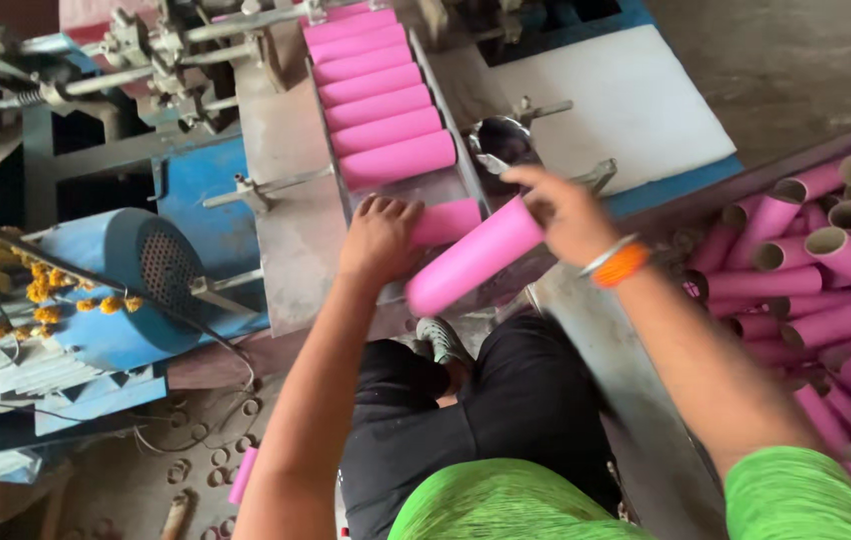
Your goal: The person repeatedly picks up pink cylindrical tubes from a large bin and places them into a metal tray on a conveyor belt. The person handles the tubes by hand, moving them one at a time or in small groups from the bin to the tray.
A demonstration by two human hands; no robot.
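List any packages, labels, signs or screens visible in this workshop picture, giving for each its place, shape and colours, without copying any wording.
None of these is in view: no package, label, sign or screen.
Plain pink tubes lie in a row on the machine's chute, unmarked.
More pink tubes are heaped at the right, loose, not boxed.
The right hand holds a pink tube; the left hand touches another.

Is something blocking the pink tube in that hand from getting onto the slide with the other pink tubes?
Partly: the left hand rests on the lowest tube there. The right hand holds its pink tube just beside it.
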